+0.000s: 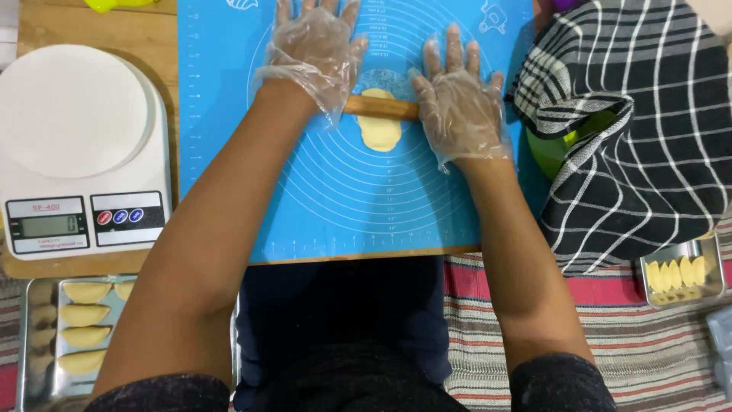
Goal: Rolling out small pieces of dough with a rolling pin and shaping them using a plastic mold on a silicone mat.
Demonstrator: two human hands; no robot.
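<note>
Pale yellow dough (pixel 379 131), flattened into a small oval, is seen on the blue mat (pixel 343 206). A wooden rolling pin (pixel 381 107) is laid across its upper part. The pin's ends are pressed under flat, open palms: the gloved left hand (pixel 314 47) and gloved right hand (pixel 460 103), with the dough between them.
</note>
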